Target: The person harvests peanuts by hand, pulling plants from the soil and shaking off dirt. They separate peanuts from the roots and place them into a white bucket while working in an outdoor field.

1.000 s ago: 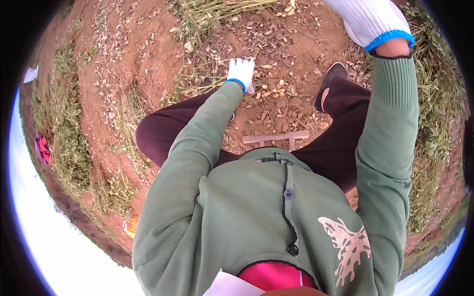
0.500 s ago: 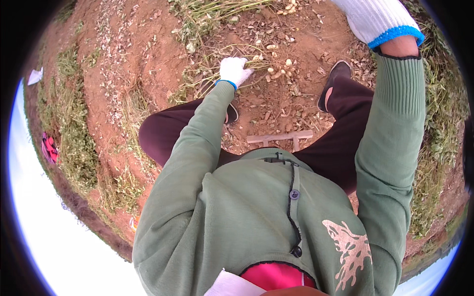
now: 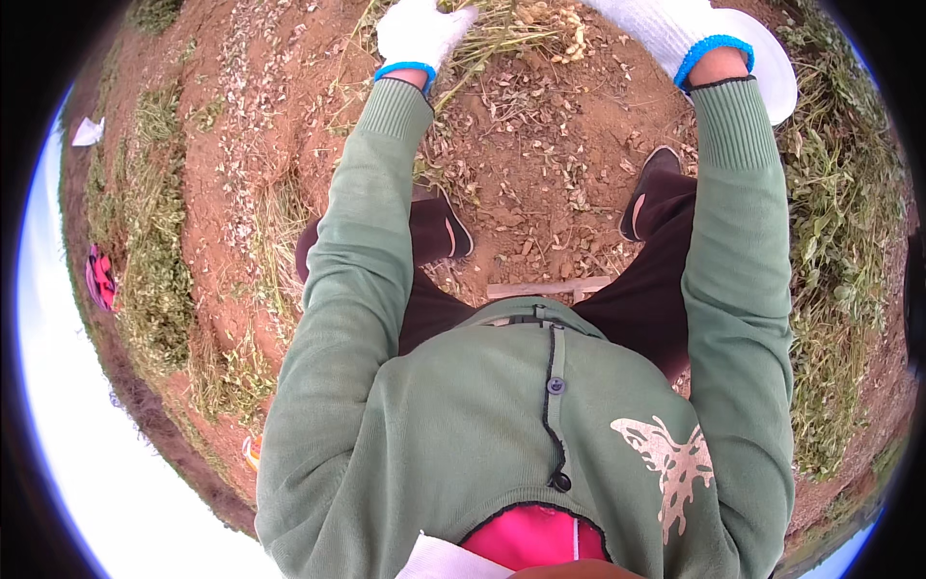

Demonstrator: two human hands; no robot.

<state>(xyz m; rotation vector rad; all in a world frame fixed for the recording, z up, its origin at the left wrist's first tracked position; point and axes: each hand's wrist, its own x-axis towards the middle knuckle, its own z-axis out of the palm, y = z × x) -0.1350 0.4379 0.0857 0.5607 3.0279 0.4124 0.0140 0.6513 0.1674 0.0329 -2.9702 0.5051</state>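
Observation:
My left hand point(image 3: 420, 37), in a white knit glove with a blue cuff, is at the top edge, closed against a bunch of peanut plants point(image 3: 487, 43). Its thumb points right across the stems, and the fingertips are partly cut off. Pale peanut pods point(image 3: 576, 41) hang among the stems to its right. My right hand point(image 3: 666, 31), gloved the same way, reaches up at the top right. Its fingers are outside the picture, so whatever they touch is hidden. Beside its wrist shows a white round rim point(image 3: 776, 72), like a basin, partly covered by the glove.
Reddish soil point(image 3: 521, 183) with dry leaf litter lies between my shoes point(image 3: 656, 179). A small wooden stool point(image 3: 550, 288) shows in front of my waist. Pulled green plants point(image 3: 839, 241) line the right side, and more point(image 3: 149, 261) the left. A pink-red bundle point(image 3: 100, 278) lies far left.
My left hand has moved forward, away from the ground by my left shoe; the podded stems there are gone. My right hand has shifted left, uncovering the white round rim.

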